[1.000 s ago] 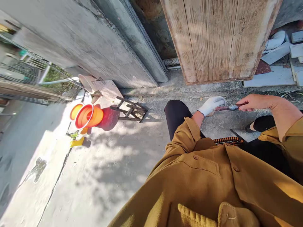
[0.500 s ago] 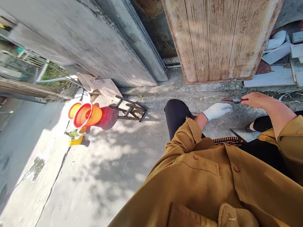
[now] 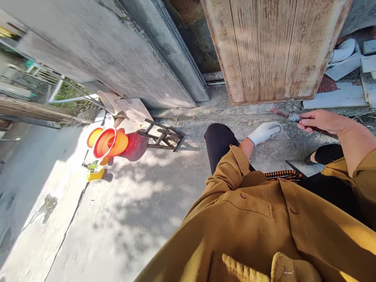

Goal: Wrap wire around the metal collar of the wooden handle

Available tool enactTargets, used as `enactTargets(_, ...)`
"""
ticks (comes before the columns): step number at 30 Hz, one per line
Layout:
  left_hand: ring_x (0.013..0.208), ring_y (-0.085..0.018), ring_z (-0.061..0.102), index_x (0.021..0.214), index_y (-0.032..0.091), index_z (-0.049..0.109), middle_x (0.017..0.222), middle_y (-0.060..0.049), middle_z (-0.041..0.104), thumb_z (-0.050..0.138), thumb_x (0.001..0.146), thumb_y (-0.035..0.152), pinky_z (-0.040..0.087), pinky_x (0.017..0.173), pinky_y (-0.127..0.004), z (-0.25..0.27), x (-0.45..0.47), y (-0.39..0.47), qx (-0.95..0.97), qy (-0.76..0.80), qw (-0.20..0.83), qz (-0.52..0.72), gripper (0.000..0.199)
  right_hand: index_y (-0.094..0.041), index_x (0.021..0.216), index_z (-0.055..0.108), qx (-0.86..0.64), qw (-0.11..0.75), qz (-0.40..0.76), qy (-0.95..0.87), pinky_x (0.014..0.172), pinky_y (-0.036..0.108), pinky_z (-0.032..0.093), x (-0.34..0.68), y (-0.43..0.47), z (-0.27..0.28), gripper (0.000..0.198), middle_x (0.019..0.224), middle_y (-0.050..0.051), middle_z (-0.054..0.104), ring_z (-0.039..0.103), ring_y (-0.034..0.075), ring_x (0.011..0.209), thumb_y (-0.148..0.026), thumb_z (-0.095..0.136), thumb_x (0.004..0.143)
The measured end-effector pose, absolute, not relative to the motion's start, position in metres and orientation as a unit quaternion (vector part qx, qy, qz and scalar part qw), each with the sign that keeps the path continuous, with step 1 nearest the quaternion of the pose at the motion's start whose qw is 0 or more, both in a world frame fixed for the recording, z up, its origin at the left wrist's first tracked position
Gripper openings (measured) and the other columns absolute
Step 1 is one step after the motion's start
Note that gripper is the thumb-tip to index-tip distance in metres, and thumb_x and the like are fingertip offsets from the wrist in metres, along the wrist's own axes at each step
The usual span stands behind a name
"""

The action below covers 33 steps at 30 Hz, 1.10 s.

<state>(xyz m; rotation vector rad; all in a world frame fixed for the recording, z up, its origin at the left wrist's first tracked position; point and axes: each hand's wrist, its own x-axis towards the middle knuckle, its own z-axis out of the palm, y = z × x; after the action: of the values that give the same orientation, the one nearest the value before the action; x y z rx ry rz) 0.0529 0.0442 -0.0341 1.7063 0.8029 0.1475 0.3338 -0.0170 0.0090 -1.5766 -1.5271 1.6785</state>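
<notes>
Left hand (image 3: 264,133): white glove (image 3: 259,135), fingers bent in; we could not tell if they pinched anything.
Right hand (image 3: 321,119): our bare fingers gripped the brown stick (image 3: 279,112).
Stick: it poked out both sides of our right hand, over the ground (image 3: 164,184).
Wire (image 3: 293,117): it went round and round the stick, right beside our fingers.

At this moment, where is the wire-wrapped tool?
In the head view, the tool is right of centre, in the right hand, below the wooden panel, near the gloved left hand.
</notes>
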Motion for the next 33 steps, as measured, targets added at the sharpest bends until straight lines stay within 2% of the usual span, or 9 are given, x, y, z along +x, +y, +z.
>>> enactTargets(2,0.076,-0.013,0.059,0.111,0.014,0.079,0.098,-0.004,0.076,0.055,0.112,0.037,0.053,0.083,-0.028,-0.038,0.057,0.038,0.729,0.326,0.599,0.050,0.033,-0.022,0.102,0.068,-0.605,0.294,0.564,-0.479,0.060,0.030,0.043,0.336,-0.014,0.003,0.053,0.089,0.005,0.061,0.046,0.013,0.067,-0.071,0.083,0.090)
enactTargets(4,0.079,-0.012,0.060,0.111,0.014,0.079,0.100,-0.004,0.077,0.055,0.112,0.036,0.053,0.086,-0.027,-0.040,0.060,0.031,0.740,0.300,0.601,0.031,0.032,-0.022,0.108,0.067,-0.678,0.293,0.496,-0.457,0.060,0.030,0.045,0.338,-0.008,-0.005,0.041,0.090,0.006,0.063,0.048,0.014,0.067,-0.063,0.073,0.100)
enactTargets(9,0.106,-0.016,0.071,0.119,0.013,0.079,0.121,-0.007,0.082,0.054,0.114,0.031,0.052,0.107,-0.026,-0.033,0.063,0.024,0.792,0.264,0.551,0.011,0.032,-0.021,0.108,0.073,-0.798,0.058,0.317,-0.510,0.084,0.042,0.054,0.346,0.008,-0.022,0.038,0.103,0.018,0.077,0.071,0.031,0.094,-0.055,0.057,0.109)
enactTargets(12,0.113,-0.018,0.073,0.127,0.013,0.080,0.126,-0.007,0.083,0.052,0.115,0.029,0.052,0.110,-0.026,-0.029,0.060,0.026,0.826,0.266,0.497,-0.009,0.034,-0.021,0.107,0.076,-0.771,-0.076,0.278,-0.568,0.094,0.047,0.052,0.346,0.012,-0.029,0.041,0.119,0.024,0.079,0.073,0.040,0.115,-0.057,0.056,0.108)
enactTargets(17,0.125,-0.022,0.075,0.133,0.019,0.082,0.134,-0.008,0.084,0.053,0.115,0.028,0.052,0.115,-0.029,-0.027,0.053,0.038,0.859,0.325,0.396,0.005,0.036,-0.022,0.085,0.072,-0.670,-0.157,0.380,-0.619,0.084,0.042,0.049,0.335,0.003,-0.033,0.034,0.097,0.017,0.078,0.073,0.034,0.092,-0.054,0.073,0.097)
enactTargets(21,0.130,-0.023,0.074,0.135,0.015,0.082,0.137,-0.010,0.084,0.054,0.113,0.023,0.050,0.121,-0.031,-0.023,0.048,0.049,0.843,0.352,0.406,0.034,0.036,-0.022,0.081,0.074,-0.536,-0.177,0.514,-0.645,0.073,0.036,0.044,0.324,-0.011,-0.019,0.040,0.071,0.005,0.066,0.063,0.023,0.073,-0.060,0.078,0.092)
enactTargets(24,0.125,-0.022,0.074,0.127,0.013,0.083,0.131,-0.011,0.084,0.055,0.112,0.025,0.052,0.118,-0.032,-0.024,0.048,0.051,0.815,0.362,0.449,0.057,0.033,-0.022,0.087,0.074,-0.443,-0.093,0.631,-0.630,0.069,0.033,0.043,0.320,-0.018,-0.002,0.047,0.073,0.003,0.063,0.055,0.018,0.069,-0.069,0.079,0.090)
enactTargets(30,0.086,-0.014,0.065,0.120,0.012,0.079,0.109,-0.007,0.080,0.050,0.114,0.031,0.055,0.092,-0.028,-0.032,0.056,0.036,0.762,0.349,0.544,0.044,0.035,-0.020,0.104,0.071,-0.565,0.370,0.588,-0.445,0.060,0.027,0.041,0.332,-0.014,0.010,0.049,0.089,0.004,0.062,0.047,0.012,0.069,-0.063,0.087,0.089)
enactTargets(33,0.094,-0.015,0.067,0.119,0.013,0.080,0.112,-0.006,0.081,0.052,0.114,0.031,0.054,0.098,-0.027,-0.033,0.059,0.030,0.789,0.307,0.532,0.026,0.034,-0.020,0.108,0.066,-0.679,0.344,0.494,-0.421,0.063,0.028,0.045,0.338,-0.007,-0.002,0.034,0.093,0.006,0.063,0.050,0.013,0.070,-0.053,0.073,0.103)
